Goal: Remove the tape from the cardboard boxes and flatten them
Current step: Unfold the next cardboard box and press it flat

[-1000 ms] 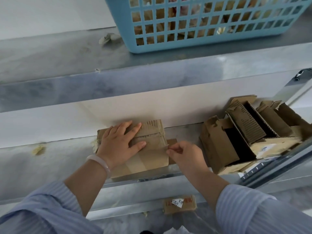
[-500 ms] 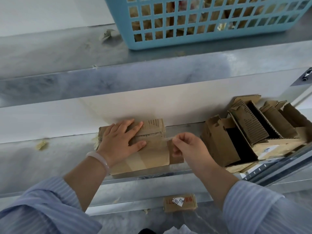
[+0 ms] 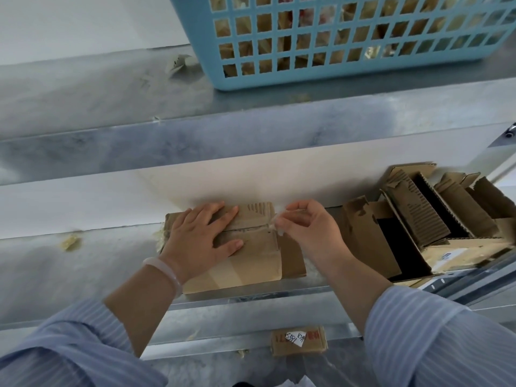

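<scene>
A small brown cardboard box (image 3: 251, 263) lies flat on the metal shelf (image 3: 83, 275) in front of me, with clear tape across its top. My left hand (image 3: 201, 238) presses flat on the box's left half, fingers straight. My right hand (image 3: 307, 230) is at the box's right edge and pinches a strip of clear tape (image 3: 275, 224) that is partly lifted off the seam.
A pile of opened, torn cardboard boxes (image 3: 418, 227) stands to the right on the same shelf. A blue plastic basket (image 3: 335, 62) holding cardboard scraps sits on the upper shelf. A small labelled box (image 3: 298, 340) lies below. Tape scraps (image 3: 68, 243) dot the shelf.
My right hand has moved up and away from the box's right edge, pulling the clear tape strip further off the seam. My left hand stays pressed on the box.
</scene>
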The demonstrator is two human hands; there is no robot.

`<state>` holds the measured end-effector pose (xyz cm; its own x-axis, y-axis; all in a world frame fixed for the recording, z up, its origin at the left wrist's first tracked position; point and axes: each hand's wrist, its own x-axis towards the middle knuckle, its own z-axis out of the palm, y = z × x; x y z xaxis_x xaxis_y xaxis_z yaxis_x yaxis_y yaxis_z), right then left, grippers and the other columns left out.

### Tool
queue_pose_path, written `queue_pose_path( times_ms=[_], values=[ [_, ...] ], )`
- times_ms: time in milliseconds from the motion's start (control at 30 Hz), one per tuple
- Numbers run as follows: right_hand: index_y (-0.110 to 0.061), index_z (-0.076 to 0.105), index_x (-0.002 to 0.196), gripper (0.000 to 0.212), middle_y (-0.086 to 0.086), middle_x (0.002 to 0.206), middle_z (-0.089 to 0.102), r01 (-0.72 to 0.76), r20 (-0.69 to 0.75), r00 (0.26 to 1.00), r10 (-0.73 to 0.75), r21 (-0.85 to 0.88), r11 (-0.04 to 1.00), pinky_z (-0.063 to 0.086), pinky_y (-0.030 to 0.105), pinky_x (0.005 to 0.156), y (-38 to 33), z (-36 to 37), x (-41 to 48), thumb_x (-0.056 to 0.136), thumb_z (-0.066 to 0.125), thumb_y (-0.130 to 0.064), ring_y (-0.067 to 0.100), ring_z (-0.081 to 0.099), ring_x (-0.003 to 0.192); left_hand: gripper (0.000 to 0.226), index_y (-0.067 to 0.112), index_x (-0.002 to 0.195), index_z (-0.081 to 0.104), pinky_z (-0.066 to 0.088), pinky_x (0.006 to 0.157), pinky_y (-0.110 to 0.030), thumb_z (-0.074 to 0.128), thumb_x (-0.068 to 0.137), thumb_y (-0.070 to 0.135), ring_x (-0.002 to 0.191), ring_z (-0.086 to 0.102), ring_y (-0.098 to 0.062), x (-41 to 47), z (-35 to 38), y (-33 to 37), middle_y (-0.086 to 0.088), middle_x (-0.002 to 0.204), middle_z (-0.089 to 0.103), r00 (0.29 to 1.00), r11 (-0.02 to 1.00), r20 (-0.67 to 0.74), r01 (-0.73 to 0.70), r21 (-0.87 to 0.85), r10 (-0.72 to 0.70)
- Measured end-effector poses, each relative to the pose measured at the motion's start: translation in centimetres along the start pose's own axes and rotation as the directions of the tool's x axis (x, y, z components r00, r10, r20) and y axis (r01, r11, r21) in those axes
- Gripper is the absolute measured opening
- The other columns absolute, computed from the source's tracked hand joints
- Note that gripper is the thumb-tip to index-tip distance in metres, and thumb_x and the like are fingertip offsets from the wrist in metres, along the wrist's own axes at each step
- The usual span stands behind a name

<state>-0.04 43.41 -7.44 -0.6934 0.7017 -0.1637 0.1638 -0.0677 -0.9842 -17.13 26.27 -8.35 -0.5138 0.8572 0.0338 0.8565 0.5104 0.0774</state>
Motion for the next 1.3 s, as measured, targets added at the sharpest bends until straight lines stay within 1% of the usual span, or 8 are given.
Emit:
queue_pose_path(
  times_ms=[167, 400, 467, 533, 600, 800, 1000, 1300],
  values=[
    [-0.03, 0.058, 0.103, 0.028, -0.012, 0.079, 0.069, 0.236, -0.056, 0.962, -0.268, -0.329, 0.914, 0.056, 0.02, 0.074, 0.2, 0.2, 0.6, 0.084, 0.075, -0.019, 0.002, 0.064, 0.078, 0.084, 0.047, 0.147, 0.022, 0.014, 0.118, -0.041, 0.005, 0.074, 0.086, 0.139, 0.022, -0.015, 0.0, 0.0, -0.1, 0.011, 0.151, 0.028, 1.0, 1.0, -0.014, -0.017, -0.005, 0.017],
    [-0.018, 0.074, 0.105, 0.019, -0.004, 0.106, 0.069, 0.643, 0.257, 0.722, -0.642, -0.592, 0.486, 0.052, 0.02, 0.087, 3.8, -0.2, 0.9, 0.09, 0.066, -0.011, 0.008, 0.064, 0.097, 0.076, 0.044, 0.146, 0.029, 0.018, 0.116, -0.04, 0.02, 0.08, 0.08, 0.138, 0.027, -0.016, -0.1, 0.0, -0.2, 0.01, 0.15, 0.032, 0.998, 0.999, -0.044, -0.045, -0.025, 0.044],
    [-0.021, 0.073, 0.111, 0.024, -0.011, 0.111, 0.067, 0.594, 0.217, 0.789, -0.574, -0.506, 0.625, 0.048, 0.014, 0.093, 4.0, -0.8, 0.7, 0.093, 0.061, -0.012, 0.0, 0.061, 0.102, 0.076, 0.043, 0.146, 0.031, 0.019, 0.116, -0.042, 0.021, 0.081, 0.08, 0.137, 0.028, -0.016, -0.1, 0.0, -0.4, 0.01, 0.15, 0.033, 0.997, 0.998, -0.045, -0.06, -0.036, 0.059],
    [-0.026, 0.07, 0.114, 0.026, -0.013, 0.107, 0.071, 0.337, 0.099, 0.941, -0.322, -0.238, 0.911, 0.052, 0.023, 0.092, 3.2, -0.9, 0.7, 0.097, 0.055, -0.014, 0.003, 0.065, 0.1, 0.077, 0.044, 0.146, 0.03, 0.018, 0.115, -0.041, 0.018, 0.08, 0.082, 0.137, 0.028, -0.016, -0.1, -0.1, -0.7, 0.01, 0.149, 0.033, 0.995, 0.995, -0.038, -0.094, -0.038, 0.093],
    [-0.029, 0.067, 0.115, 0.027, -0.009, 0.101, 0.072, 0.05, 0.045, 0.998, -0.05, -0.007, 0.999, 0.054, 0.03, 0.091, 2.6, -0.6, 1.6, 0.1, 0.049, -0.016, 0.008, 0.068, 0.096, 0.077, 0.046, 0.146, 0.028, 0.015, 0.113, -0.035, 0.016, 0.08, 0.083, 0.135, 0.028, -0.014, -0.2, -0.3, -0.9, 0.012, 0.149, 0.033, 0.99, 0.99, -0.03, -0.136, -0.024, 0.135],
    [-0.027, 0.061, 0.127, 0.031, -0.01, 0.116, 0.065, 0.036, 0.184, 0.982, 0.043, -0.407, 0.913, 0.045, 0.017, 0.087, 2.0, -0.1, 3.7, 0.1, 0.05, -0.017, 0.006, 0.059, 0.105, 0.071, 0.047, 0.145, 0.03, 0.021, 0.111, -0.04, 0.023, 0.084, 0.08, 0.134, 0.033, -0.016, -0.2, -0.2, -1.3, 0.012, 0.15, 0.034, 0.978, 0.978, -0.024, -0.206, -0.038, 0.205],
    [-0.013, 0.073, 0.102, 0.031, 0.003, 0.1, 0.074, -0.223, 0.118, 0.959, 0.257, -0.245, 0.943, 0.054, 0.038, 0.093, 1.5, 0.4, 4.9, 0.099, 0.05, -0.035, 0.018, 0.067, 0.096, 0.069, 0.048, 0.144, 0.031, 0.021, 0.11, -0.039, 0.027, 0.083, 0.08, 0.133, 0.035, -0.016, 0.0, 0.0, -1.7, 0.013, 0.15, 0.035, 0.974, 0.973, -0.024, -0.226, -0.039, 0.225],
    [0.003, 0.069, 0.102, 0.025, 0.016, 0.089, 0.067, -0.267, 0.108, 0.953, 0.284, -0.145, 0.953, 0.055, 0.028, 0.069, -0.4, 0.6, 5.6, 0.096, 0.059, -0.019, 0.016, 0.06, 0.073, 0.072, 0.045, 0.145, 0.033, 0.026, 0.112, -0.044, 0.023, 0.083, 0.08, 0.131, 0.039, -0.018, 0.0, -0.1, -1.0, 0.007, 0.144, 0.042, 0.982, 0.983, -0.06, -0.181, -0.016, 0.18]
  ],
)
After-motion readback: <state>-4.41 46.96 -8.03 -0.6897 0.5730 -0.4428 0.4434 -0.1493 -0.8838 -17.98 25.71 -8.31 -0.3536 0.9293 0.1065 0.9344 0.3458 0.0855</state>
